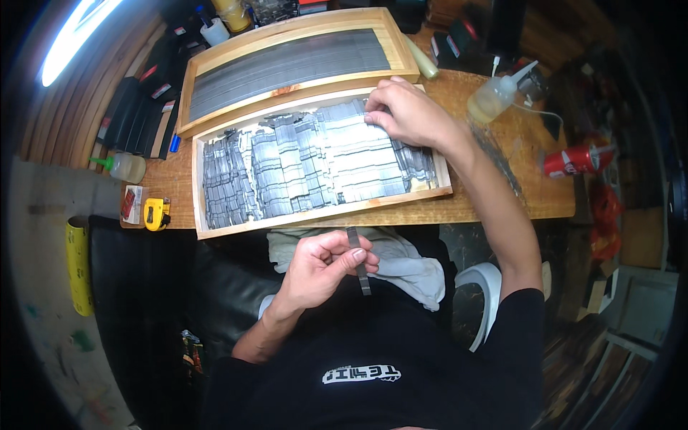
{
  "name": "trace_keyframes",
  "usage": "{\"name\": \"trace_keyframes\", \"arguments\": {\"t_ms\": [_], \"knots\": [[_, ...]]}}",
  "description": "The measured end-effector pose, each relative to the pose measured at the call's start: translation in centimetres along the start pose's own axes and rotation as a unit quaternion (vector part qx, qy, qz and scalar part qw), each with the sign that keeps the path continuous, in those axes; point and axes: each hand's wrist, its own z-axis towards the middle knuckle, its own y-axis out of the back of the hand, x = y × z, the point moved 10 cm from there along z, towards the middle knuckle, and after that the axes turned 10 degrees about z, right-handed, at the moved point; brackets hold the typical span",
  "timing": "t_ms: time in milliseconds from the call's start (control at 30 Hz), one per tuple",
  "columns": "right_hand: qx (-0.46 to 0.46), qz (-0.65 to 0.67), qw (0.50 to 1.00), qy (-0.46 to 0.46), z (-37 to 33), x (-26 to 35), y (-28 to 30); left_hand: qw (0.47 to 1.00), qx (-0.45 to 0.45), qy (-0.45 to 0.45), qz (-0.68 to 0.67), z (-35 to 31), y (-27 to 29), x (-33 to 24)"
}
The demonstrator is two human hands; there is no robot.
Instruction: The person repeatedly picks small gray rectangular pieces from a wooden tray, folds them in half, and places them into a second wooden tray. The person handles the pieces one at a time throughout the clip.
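Note:
In front of my body, my left hand is closed, pinching a thin dark grey strip between thumb and fingers. The strip stands nearly upright, its ends showing above and below the grip. A shallow wooden tray lies along the table's front edge. Rows of thin grey strips fill it, neat in the middle and more jumbled toward both ends. My right hand reaches over the tray's far right part, thumb and fingers bent together at the strips. Whatever is between those fingertips is hidden.
Behind the tray, a wooden frame with a grey panel leans up. A squeeze bottle and a red can stand to the right. At left are a yellow tape measure and a green-tipped bottle. Cloth lies below the table edge.

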Motion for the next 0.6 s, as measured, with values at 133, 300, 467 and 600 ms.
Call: {"name": "trace_keyframes", "arguments": {"t_ms": [133, 300, 467, 600], "knots": [[0.094, 0.062, 0.986, -0.125, 1.7, -1.3, 0.0, 0.999, -0.017, 0.012, 0.024, -0.1, 1.2, 0.3], [0.121, 0.126, 0.976, -0.127, 1.9, -1.1, 1.7, 1.0, -0.03, 0.0, 0.004, -0.5, 1.9, 0.2], [0.04, 0.265, 0.942, -0.202, -0.8, -2.7, 2.3, 0.999, -0.035, 0.034, -0.003, -0.7, 2.8, 1.0], [-0.041, 0.285, 0.938, -0.191, -2.6, -2.9, 6.2, 0.997, -0.031, 0.029, -0.064, -0.3, 2.6, 1.3]]}}
